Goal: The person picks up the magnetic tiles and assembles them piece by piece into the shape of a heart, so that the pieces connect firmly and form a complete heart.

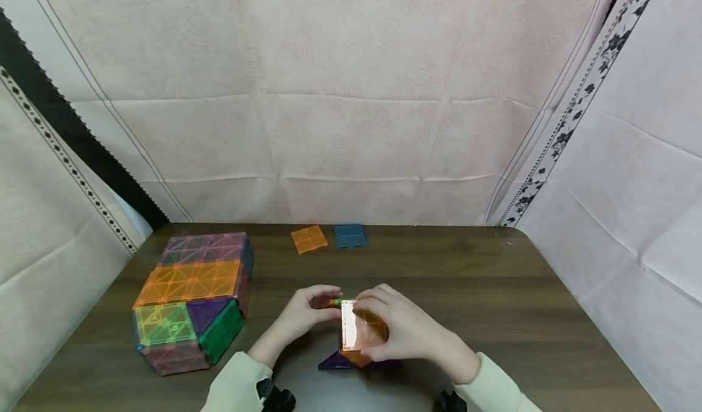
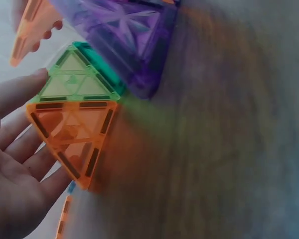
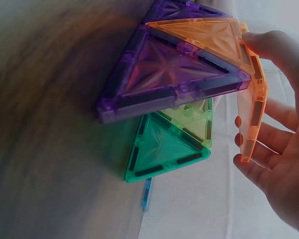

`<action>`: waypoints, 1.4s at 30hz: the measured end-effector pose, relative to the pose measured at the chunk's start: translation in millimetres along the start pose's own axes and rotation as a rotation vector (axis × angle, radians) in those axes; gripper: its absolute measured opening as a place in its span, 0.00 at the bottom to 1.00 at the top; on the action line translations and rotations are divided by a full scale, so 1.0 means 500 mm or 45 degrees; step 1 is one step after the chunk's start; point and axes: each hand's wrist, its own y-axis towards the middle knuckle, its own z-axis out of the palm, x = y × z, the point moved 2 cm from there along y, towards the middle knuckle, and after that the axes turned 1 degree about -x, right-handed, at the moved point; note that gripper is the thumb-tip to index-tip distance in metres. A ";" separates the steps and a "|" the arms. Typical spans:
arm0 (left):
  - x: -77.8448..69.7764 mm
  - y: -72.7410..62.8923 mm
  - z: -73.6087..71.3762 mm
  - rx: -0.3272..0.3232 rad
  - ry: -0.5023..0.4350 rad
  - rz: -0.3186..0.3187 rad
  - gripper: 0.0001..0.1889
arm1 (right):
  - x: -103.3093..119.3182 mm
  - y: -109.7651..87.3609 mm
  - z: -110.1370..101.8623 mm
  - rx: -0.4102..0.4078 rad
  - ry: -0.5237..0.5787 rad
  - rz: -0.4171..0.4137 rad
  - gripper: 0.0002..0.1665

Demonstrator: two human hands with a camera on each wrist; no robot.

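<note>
In the head view my left hand (image 1: pixel 307 311) and right hand (image 1: pixel 403 323) meet around a small structure of translucent magnetic tiles near the table's front. The right hand grips an orange magnetic tile (image 3: pixel 250 117) between its thumb and fingers. Against that tile lean a smaller orange triangle (image 3: pixel 214 37) and a large purple triangle tile (image 3: pixel 169 72). My left thumb and fingers pinch a light green triangle tile (image 2: pixel 70 82). Joined to it are an orange triangle tile (image 2: pixel 72 132) and a darker green triangle tile (image 3: pixel 164 149). The structure's inside is hidden.
A large block of joined magnetic tiles (image 1: pixel 189 281) stands at the left of the wooden table (image 1: pixel 466 290). Toward the back edge lie an orange square tile (image 1: pixel 309 239) and a blue square tile (image 1: pixel 349 236). White cloth (image 1: pixel 351 119) hangs around the table.
</note>
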 end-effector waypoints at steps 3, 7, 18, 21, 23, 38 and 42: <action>0.005 0.009 0.006 0.016 0.032 -0.023 0.23 | -0.002 0.003 0.000 0.020 0.046 0.046 0.39; 0.009 0.016 0.011 0.021 0.039 -0.050 0.19 | -0.008 0.006 0.002 0.031 0.084 0.087 0.41; 0.018 0.023 0.018 0.012 0.028 -0.045 0.11 | -0.029 0.019 0.009 0.027 0.138 0.059 0.41; 0.019 0.022 0.018 0.014 0.025 -0.039 0.10 | -0.033 0.024 0.012 0.051 0.146 0.061 0.41; 0.019 0.021 0.018 0.019 0.018 -0.029 0.10 | -0.035 0.027 0.014 0.073 0.161 0.069 0.41; 0.017 0.019 0.019 0.017 -0.085 -0.028 0.11 | -0.049 0.041 0.023 0.208 0.217 0.119 0.42; 0.017 0.020 0.019 0.012 -0.078 -0.029 0.11 | -0.048 0.040 0.021 0.213 0.214 0.123 0.42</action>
